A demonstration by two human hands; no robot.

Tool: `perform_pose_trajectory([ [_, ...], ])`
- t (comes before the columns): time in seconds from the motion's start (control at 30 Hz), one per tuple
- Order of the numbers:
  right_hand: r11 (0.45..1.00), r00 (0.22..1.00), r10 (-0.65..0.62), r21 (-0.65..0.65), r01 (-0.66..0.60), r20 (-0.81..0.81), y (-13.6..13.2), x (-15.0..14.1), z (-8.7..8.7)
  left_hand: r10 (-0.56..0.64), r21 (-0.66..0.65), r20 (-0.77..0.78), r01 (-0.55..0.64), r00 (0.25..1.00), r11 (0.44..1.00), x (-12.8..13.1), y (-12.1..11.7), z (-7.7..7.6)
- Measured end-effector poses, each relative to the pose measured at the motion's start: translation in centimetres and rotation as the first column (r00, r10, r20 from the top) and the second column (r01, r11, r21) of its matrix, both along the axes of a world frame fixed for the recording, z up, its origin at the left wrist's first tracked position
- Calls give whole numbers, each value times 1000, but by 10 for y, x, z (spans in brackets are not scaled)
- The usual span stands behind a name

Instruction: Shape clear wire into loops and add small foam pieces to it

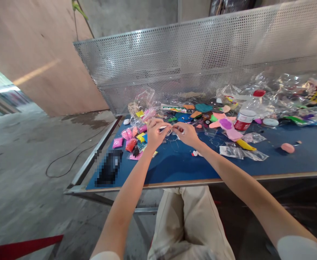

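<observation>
Over the blue tabletop, my left hand and my right hand meet fingertip to fingertip, both closed in a pinch. Whatever lies between the fingertips is too small to make out. To the left of my left hand are several small bags of coloured clay, among them a pink one and a red one. Tiny white and red pieces lie below my right hand. Beyond the hands sits a blue shape with eyes.
A bottle with a red and white label stands to the right, near a yellow piece and a pink lump. Clear plastic packaging is heaped along the perforated metal panel. A dark pixelated object lies at the left corner.
</observation>
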State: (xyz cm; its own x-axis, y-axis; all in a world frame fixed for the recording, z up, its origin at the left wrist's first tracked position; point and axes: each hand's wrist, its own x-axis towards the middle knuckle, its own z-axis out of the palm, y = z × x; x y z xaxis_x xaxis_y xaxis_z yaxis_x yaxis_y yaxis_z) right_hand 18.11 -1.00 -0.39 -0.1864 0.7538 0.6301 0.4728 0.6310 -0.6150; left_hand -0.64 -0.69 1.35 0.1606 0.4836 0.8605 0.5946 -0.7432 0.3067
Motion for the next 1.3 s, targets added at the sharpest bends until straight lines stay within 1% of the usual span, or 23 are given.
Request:
perform_pose_trajectory([
  [0.07, 998, 998, 41, -50, -43, -39, 3, 2, 0, 46, 37, 18, -47, 999, 998, -5, 1, 2],
  [0.1, 996, 997, 58, -65, -61, -51, 4, 3, 0, 45, 30, 24, -45, 999, 999, -6, 1, 2],
  [0.17, 994, 996, 78, -70, -81, -53, 6, 5, 0, 6, -33, 12, -5, 1000, 999, -8, 1, 2],
  [0.27, 997, 997, 72, -34, -73, -26, 7, 5, -1, -36, -160, -9, 34, 999, 986, -7, 1, 1],
  [0.33, 997, 997, 71, -9, -71, 8, 6, 4, -1, -51, -202, 4, 50, 999, 978, -6, 2, 2],
  [0.4, 998, 996, 65, 22, -66, 55, 5, 4, -1, -101, -224, 24, 103, 995, 969, -6, 3, 4],
  [0.5, 992, 991, 21, 123, -38, 135, 4, 3, -2, -169, -248, 28, 171, 985, 954, -11, 2, 12],
  [0.6, 964, 983, -19, 263, -30, 181, 3, 4, -2, -168, -297, -5, 159, 986, 942, -16, -2, 23],
  [0.67, 947, 981, -41, 322, -22, 187, 2, 4, -2, -183, -333, -30, 163, 983, 929, -18, -4, 30],
  [0.83, 932, 982, -51, 361, -19, 181, 0, 4, 0, -254, -387, -52, 215, 966, 897, -17, -4, 45],
  [0.97, 934, 986, -32, 356, -29, 164, -3, 4, 3, -277, -463, 16, 252, 961, 850, -11, -5, 52],
  [1.07, 944, 989, 9, 325, -58, 151, -5, 4, 6, -317, -526, 90, 315, 944, 790, -8, -9, 59],
  [1.13, 966, 993, 55, 247, -80, 108, -5, 6, 10, -394, -572, 91, 372, 915, 731, -11, -9, 67],
  [1.17, 977, 994, 92, 187, -103, 67, -4, 7, 11, -444, -595, 81, 401, 892, 697, -14, -7, 71],
  [1.2, 983, 989, 144, 113, -145, 14, -4, 8, 13, -499, -619, 75, 432, 863, 656, -18, -5, 74],
  [1.23, 976, 975, 215, 29, -214, -51, -4, 9, 15, -555, -650, 85, 468, 828, 599, -23, -2, 77],
  [1.27, 951, 947, 295, -57, -304, -131, -4, 10, 16, -604, -679, 116, 507, 788, 531, -27, 1, 78],
  [1.3, 905, 902, 371, -133, -405, -223, -4, 10, 17, -644, -702, 160, 545, 748, 458, -30, 4, 78],
])
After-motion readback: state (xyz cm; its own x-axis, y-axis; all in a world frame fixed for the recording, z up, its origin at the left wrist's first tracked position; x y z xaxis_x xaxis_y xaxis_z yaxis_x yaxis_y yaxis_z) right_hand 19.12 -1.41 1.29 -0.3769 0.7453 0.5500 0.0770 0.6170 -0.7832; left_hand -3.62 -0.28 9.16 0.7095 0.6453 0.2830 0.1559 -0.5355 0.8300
